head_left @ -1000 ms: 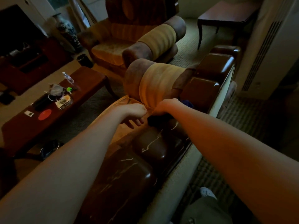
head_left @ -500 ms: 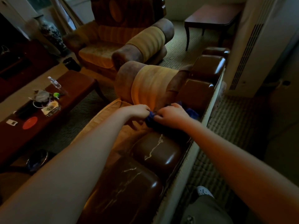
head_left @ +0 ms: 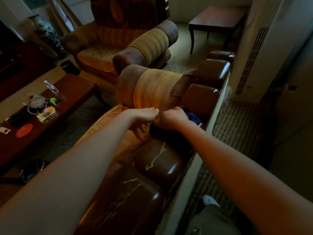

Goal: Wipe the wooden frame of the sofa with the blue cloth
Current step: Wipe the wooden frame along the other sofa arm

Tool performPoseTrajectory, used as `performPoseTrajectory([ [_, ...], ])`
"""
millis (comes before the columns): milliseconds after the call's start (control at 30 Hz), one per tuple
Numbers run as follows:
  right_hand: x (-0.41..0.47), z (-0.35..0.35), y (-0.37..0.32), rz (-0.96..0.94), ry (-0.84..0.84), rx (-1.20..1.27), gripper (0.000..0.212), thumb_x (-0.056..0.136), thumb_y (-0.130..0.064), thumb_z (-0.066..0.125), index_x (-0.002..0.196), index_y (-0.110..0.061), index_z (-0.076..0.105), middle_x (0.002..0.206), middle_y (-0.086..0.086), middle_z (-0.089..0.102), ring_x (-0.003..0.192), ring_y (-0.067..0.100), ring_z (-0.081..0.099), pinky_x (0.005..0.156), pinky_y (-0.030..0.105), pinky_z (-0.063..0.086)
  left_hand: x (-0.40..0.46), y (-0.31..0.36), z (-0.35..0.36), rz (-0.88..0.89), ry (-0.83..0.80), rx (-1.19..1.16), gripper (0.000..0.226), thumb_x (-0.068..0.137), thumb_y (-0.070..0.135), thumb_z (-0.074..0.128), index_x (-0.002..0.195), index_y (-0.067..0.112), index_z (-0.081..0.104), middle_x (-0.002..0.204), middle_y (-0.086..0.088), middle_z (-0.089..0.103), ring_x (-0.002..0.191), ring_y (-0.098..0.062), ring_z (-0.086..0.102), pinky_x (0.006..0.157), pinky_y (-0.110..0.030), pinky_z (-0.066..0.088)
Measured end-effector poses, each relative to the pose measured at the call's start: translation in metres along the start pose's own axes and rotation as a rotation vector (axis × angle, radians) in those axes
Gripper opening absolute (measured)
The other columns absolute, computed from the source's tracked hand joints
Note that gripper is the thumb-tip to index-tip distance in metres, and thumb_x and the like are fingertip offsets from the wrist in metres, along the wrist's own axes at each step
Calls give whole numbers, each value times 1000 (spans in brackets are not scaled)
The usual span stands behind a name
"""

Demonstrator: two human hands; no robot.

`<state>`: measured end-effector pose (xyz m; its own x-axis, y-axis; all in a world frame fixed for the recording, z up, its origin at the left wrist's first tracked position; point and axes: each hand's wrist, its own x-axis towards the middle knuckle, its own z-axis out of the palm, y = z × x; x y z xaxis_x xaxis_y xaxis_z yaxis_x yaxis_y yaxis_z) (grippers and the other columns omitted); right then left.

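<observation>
While the left hand (head_left: 145, 116) hovers beside, the right hand (head_left: 171, 118) grips the blue cloth (head_left: 192, 116).

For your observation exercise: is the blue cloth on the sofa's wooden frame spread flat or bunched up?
Bunched up. The blue cloth lies in rumpled folds on the glossy brown wooden frame, gathered under the right hand; no flat spread shows.

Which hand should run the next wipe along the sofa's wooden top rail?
Right. The right hand already lies on the blue cloth, atop the wooden frame. The left hand sits beside it over the seat cushion, and its hold on the cloth is unclear.
</observation>
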<state>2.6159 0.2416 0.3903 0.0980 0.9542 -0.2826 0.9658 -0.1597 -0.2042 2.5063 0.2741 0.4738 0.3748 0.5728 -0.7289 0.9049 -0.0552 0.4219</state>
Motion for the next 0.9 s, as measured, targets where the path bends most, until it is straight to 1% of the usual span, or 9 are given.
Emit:
performPoseTrajectory([
  [100, -5, 4, -26, -133, -126, 26, 57, 93, -56, 35, 142, -27, 38, 147, -1, 39, 138, 22, 31, 111, 47, 18, 1, 1, 0, -19, 19, 38, 55, 101, 48, 21, 150, 25, 13, 146, -16, 30, 122, -35, 46, 93, -52, 48],
  [300, -52, -11, 12, -208, -113, 430, 39, 100, -38, 35, 117, -16, 61, 117, 8, 61, 113, 22, 52, 99, 34, 33, 7, 7, -9, 18, 59, -13, 52, 100, 48, 23, 147, 26, 22, 132, -10, 46, 112, -25, 54, 84, -38, 51],
  [367, -34, -18, 12, -187, -118, 297, 43, 100, -42, 31, 124, -17, 57, 129, 8, 56, 123, 22, 46, 106, 37, 28, 7, 7, -11, 27, 72, -38, 51, 101, 48, 23, 147, 26, 22, 131, -10, 47, 113, -25, 54, 90, -43, 50],
  [467, 15, -17, 4, -115, -339, 39, 54, 100, -47, 26, 145, -19, 31, 153, 5, 29, 142, 24, 21, 114, 46, 14, 6, 7, -12, -6, 76, 6, 52, 101, 46, 21, 149, 26, 17, 135, -12, 44, 117, -27, 52, 97, -46, 45],
  [567, 43, -7, -5, -126, -473, 18, 58, 96, -50, 35, 146, -21, 28, 152, 5, 29, 141, 29, 23, 113, 55, 18, 9, 8, -10, -65, 70, 36, 53, 102, 45, 20, 150, 25, 16, 135, -13, 45, 118, -28, 51, 97, -45, 42],
  [633, 37, 0, -12, -187, -425, 54, 54, 95, -50, 37, 140, -20, 38, 144, 5, 41, 135, 27, 35, 110, 51, 26, 13, 11, -8, -83, 73, 31, 52, 102, 44, 20, 149, 23, 18, 128, -12, 47, 116, -28, 52, 96, -45, 43],
  [733, -5, 0, -6, -268, -178, 225, 48, 97, -49, 34, 129, -19, 52, 131, 5, 54, 124, 22, 47, 106, 39, 32, 16, 19, 0, -84, 73, 18, 50, 102, 42, 21, 147, 20, 24, 114, -8, 46, 107, -24, 52, 98, -45, 43],
  [800, -39, 1, 7, -314, -5, 364, 40, 99, -43, 33, 119, -21, 59, 121, 2, 61, 119, 17, 50, 108, 37, 25, 17, 25, 6, -85, 54, 50, 48, 103, 40, 19, 145, 18, 26, 114, -7, 46, 110, -25, 52, 96, -43, 40],
  [900, -74, 10, 28, -316, 195, 388, 38, 99, -41, 36, 128, -27, 55, 135, -9, 52, 130, 5, 38, 113, 35, 12, 19, 32, 13, -71, 60, 104, 50, 104, 38, 17, 145, 12, 29, 125, -11, 48, 118, -26, 48, 93, -38, 36],
])
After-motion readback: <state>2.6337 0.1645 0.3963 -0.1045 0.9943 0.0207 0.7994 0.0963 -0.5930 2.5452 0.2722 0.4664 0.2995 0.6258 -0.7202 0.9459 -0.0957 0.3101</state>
